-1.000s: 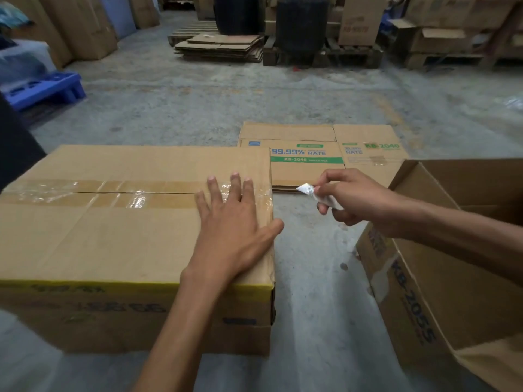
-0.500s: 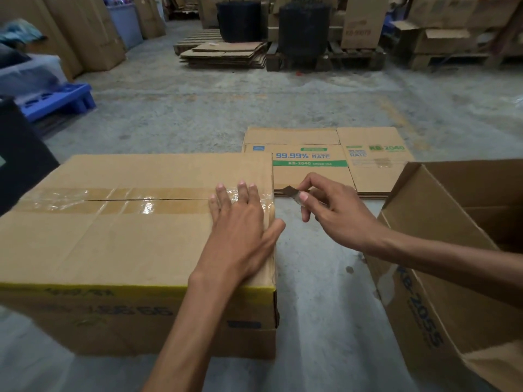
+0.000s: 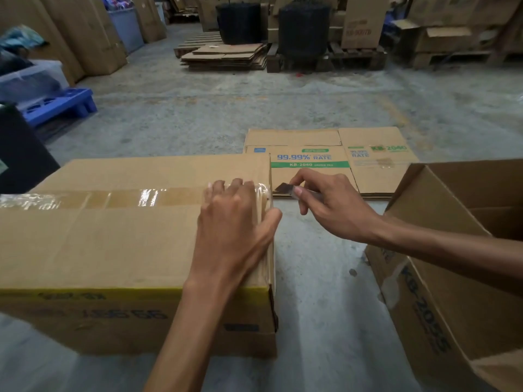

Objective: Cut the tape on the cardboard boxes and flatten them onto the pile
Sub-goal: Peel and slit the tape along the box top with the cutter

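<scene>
A sealed cardboard box (image 3: 107, 244) stands on the floor in front of me, with clear tape (image 3: 113, 198) running along its top seam. My left hand (image 3: 235, 224) rests flat on the box top near its right edge, fingers lying over the tape end. My right hand (image 3: 331, 205) pinches a small cutter blade (image 3: 283, 189) whose tip sits at the box's right top edge, level with the tape. Beyond lies a pile of flattened boxes (image 3: 368, 171) printed "KB-2040".
An open-topped cardboard box (image 3: 458, 292) stands at the right, close to my right forearm. Farther back are a blue plastic pallet (image 3: 60, 106), stacked flat cardboard on a wooden pallet (image 3: 226, 56), and tall boxes along the left wall. Bare concrete floor lies between.
My right hand has moved left, bringing the blade from beside the box to its right top edge. My left hand has slid slightly forward onto the tape end.
</scene>
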Demonstrator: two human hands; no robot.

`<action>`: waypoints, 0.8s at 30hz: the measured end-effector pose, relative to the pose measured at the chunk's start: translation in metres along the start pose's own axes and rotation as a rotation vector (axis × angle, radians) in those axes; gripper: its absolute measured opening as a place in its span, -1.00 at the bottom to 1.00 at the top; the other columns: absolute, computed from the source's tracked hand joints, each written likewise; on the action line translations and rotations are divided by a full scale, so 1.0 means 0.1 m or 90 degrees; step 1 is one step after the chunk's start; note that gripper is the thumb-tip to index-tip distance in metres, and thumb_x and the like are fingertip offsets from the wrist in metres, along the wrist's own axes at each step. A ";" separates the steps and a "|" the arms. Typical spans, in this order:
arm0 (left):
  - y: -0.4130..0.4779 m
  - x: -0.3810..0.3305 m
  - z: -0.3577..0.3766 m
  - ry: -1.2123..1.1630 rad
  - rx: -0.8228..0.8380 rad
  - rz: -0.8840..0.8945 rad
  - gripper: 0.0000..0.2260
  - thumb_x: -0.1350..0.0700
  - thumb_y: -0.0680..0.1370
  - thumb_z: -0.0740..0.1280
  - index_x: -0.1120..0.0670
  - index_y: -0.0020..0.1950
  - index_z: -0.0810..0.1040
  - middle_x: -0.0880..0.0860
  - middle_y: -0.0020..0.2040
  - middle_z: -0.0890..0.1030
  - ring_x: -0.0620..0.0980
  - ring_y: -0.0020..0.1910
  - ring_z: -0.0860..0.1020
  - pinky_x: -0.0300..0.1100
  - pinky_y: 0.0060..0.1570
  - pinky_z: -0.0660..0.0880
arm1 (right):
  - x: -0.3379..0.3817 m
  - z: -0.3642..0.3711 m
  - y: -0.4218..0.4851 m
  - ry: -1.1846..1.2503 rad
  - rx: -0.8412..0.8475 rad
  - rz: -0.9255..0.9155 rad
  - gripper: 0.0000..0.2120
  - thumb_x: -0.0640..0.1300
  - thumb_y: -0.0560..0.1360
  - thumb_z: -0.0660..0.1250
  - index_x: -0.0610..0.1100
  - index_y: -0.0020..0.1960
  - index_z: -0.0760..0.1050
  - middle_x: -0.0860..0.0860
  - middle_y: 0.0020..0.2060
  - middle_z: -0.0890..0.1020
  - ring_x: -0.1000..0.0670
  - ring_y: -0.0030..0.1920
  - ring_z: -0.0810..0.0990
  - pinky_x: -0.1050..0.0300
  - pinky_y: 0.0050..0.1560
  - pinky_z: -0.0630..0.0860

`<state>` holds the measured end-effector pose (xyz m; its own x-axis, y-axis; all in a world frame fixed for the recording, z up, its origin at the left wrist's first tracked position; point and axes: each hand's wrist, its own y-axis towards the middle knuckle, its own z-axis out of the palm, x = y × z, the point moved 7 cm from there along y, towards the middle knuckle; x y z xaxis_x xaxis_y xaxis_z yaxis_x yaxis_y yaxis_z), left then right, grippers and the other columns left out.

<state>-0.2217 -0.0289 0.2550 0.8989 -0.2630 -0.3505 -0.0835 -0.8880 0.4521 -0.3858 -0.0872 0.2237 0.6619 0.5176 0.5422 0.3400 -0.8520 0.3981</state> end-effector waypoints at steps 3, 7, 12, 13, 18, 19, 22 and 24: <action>-0.01 0.06 0.05 -0.023 0.037 -0.029 -0.56 -0.08 0.44 0.37 0.16 0.20 0.60 0.12 0.03 0.66 0.10 0.00 0.58 0.01 0.09 0.52 | 0.02 -0.02 0.02 0.005 -0.011 0.001 -0.90 -0.16 0.64 0.24 -0.10 0.06 0.53 0.05 -0.38 0.65 0.19 -0.37 0.55 0.42 -0.32 0.26; 0.00 0.12 0.12 -0.045 0.061 -0.050 -0.46 -0.14 0.38 0.37 0.12 0.27 0.59 0.09 0.11 0.66 0.05 0.08 0.58 -0.05 0.08 0.56 | -0.05 0.07 0.01 -0.001 -0.010 0.030 -0.91 -0.13 0.64 0.24 -0.09 0.08 0.51 0.04 -0.32 0.65 0.17 -0.35 0.54 0.25 -0.27 0.40; 0.01 0.15 0.16 -0.025 0.079 -0.073 -0.56 -0.19 0.38 0.32 0.08 0.09 0.63 0.03 -0.02 0.65 0.02 -0.04 0.56 -0.13 -0.07 0.52 | -0.45 0.40 -0.11 -0.079 0.018 0.139 -0.84 -0.09 0.65 0.20 -0.12 0.18 0.45 -0.05 0.02 0.62 -0.04 0.03 0.58 0.09 -0.05 0.43; 0.00 0.15 0.16 -0.025 0.081 -0.075 -0.57 -0.19 0.38 0.32 0.08 0.08 0.63 0.03 -0.03 0.64 0.02 -0.05 0.56 -0.13 -0.08 0.51 | -0.57 0.48 -0.15 -0.101 0.028 0.157 -0.84 -0.09 0.65 0.19 -0.11 0.19 0.44 -0.07 0.07 0.61 -0.07 0.06 0.56 0.06 -0.02 0.45; -0.02 0.16 0.15 -0.011 0.077 -0.079 -0.58 -0.18 0.38 0.29 0.09 0.06 0.62 0.03 -0.05 0.62 0.02 -0.06 0.53 -0.14 -0.14 0.47 | -1.08 1.00 -0.52 -0.209 0.126 0.190 -0.84 -0.13 0.66 0.13 -0.11 0.20 0.39 -0.12 0.10 0.51 -0.08 0.02 0.44 0.02 0.00 0.49; -0.02 0.15 0.16 -0.009 0.082 -0.077 -0.57 -0.18 0.39 0.28 0.08 0.08 0.61 0.03 -0.02 0.63 0.02 -0.03 0.53 -0.13 -0.10 0.47 | -1.16 1.13 -0.65 -0.230 0.155 0.192 -0.84 -0.16 0.65 0.13 -0.10 0.21 0.39 -0.11 0.10 0.49 -0.07 0.01 0.43 0.06 -0.02 0.47; -0.02 0.14 0.21 0.023 0.120 -0.053 -0.48 -0.19 0.46 0.22 0.10 0.29 0.57 0.07 0.25 0.60 0.09 0.27 0.49 -0.03 0.27 0.41 | -1.36 1.56 -1.09 -0.261 0.256 0.214 -0.78 -0.27 0.57 0.18 -0.11 0.20 0.37 -0.11 0.11 0.44 -0.10 0.06 0.43 0.13 -0.01 0.40; -0.02 0.14 0.24 0.059 0.151 -0.039 -0.45 -0.17 0.53 0.20 0.11 0.42 0.46 0.07 0.42 0.48 0.11 0.43 0.36 0.01 0.43 0.26 | -1.46 1.79 -1.38 -0.237 0.296 0.233 -0.80 -0.22 0.57 0.19 -0.11 0.19 0.37 -0.11 0.14 0.40 -0.13 0.12 0.44 0.10 0.09 0.41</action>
<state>-0.2192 -0.0398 0.2289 0.9403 -0.1794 -0.2893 -0.1159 -0.9678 0.2235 -0.4093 -0.0590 -0.0428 0.9451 0.1997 0.2588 0.2468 -0.9550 -0.1644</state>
